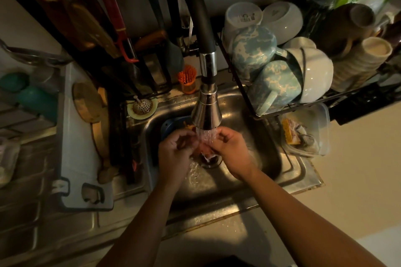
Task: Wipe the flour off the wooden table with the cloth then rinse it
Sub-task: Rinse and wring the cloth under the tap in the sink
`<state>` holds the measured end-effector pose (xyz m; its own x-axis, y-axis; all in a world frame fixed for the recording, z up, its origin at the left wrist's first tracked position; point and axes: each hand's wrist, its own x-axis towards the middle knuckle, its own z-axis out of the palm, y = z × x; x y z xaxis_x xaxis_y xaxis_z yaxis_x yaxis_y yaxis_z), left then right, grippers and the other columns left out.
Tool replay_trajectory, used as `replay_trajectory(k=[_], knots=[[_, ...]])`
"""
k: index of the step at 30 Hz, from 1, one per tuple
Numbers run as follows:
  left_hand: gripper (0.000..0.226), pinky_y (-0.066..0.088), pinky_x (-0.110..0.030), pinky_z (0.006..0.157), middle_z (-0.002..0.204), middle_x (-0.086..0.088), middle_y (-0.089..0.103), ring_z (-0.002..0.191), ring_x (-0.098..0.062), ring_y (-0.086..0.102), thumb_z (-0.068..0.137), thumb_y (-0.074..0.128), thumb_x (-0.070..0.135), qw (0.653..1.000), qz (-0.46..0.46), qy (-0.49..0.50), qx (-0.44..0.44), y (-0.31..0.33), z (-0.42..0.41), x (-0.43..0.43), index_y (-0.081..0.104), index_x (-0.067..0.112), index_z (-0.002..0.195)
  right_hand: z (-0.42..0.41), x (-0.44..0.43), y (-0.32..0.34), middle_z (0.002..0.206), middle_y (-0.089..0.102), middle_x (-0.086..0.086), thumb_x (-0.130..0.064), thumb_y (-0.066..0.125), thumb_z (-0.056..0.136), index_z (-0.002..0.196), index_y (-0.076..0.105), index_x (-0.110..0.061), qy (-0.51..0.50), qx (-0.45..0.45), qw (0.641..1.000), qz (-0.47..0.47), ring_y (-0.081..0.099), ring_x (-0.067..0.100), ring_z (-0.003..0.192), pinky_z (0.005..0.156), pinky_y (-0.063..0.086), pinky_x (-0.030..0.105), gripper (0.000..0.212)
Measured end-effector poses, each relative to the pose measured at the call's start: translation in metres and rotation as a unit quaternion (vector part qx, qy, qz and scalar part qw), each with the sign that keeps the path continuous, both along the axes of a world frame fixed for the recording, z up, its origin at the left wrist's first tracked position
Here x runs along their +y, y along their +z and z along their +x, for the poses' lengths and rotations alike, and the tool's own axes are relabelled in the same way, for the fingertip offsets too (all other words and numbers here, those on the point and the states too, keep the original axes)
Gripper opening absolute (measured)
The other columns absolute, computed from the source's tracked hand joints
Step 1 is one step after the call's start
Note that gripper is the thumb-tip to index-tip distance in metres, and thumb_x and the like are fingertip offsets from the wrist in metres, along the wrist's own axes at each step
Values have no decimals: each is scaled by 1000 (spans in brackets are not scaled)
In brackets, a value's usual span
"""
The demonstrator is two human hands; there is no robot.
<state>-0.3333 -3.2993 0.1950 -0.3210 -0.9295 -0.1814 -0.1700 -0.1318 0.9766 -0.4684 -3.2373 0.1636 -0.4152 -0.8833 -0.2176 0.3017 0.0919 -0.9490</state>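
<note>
Both my hands are over the steel sink (271,158), under the running tap (206,112). My left hand (173,154) and my right hand (232,151) each pinch an edge of a small reddish cloth (205,147) stretched between them. Water streams from the tap head onto the cloth and falls toward the drain (209,161). Most of the cloth is hidden by the water and my fingers. The wooden table is out of view.
A black dish rack (249,102) with mugs and bowls hangs over the sink's right side. A clear tub (321,134) with sponges sits by it. A white cutting board (73,136) and wooden utensils lie at left. A blue object (171,123) sits in the basin.
</note>
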Motion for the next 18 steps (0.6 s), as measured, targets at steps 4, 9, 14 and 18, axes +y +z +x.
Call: replay_trajectory(k=[4, 9, 14, 18], knots=[[44, 58, -30, 77, 94, 8, 74, 90, -6, 69, 84, 60, -11, 998, -8, 55, -14, -2, -1, -6, 70, 31, 91, 1, -2, 10, 67, 69, 14, -2, 69, 90, 83, 65, 7, 46, 3, 999, 2, 62, 17, 54, 52, 52, 21, 12], [36, 58, -30, 78, 102, 5, 74, 98, -10, 69, 83, 68, -5, 998, 30, -49, -25, -7, -8, 9, 71, 29, 95, 7, -10, 9, 53, 65, -5, 18, 57, 90, 72, 65, -12, -90, 32, 995, 43, 59, 6, 45, 40, 46, 21, 36], [36, 55, -25, 77, 98, 3, 73, 95, -12, 69, 86, 66, -4, 997, 10, 71, -19, -7, -14, 1, 70, 31, 91, 8, -4, 11, 54, 64, -2, 8, 63, 92, 70, 70, -18, -52, 14, 998, 24, 54, 8, 43, 40, 42, 20, 35], [28, 56, -25, 77, 104, 4, 71, 98, -12, 67, 88, 65, 0, 999, 17, 37, -35, -13, -19, 9, 71, 26, 98, 1, -7, 8, 75, 76, 9, 3, 64, 94, 91, 75, -6, -78, 37, 995, 58, 69, 26, 62, 64, 60, 42, 15]])
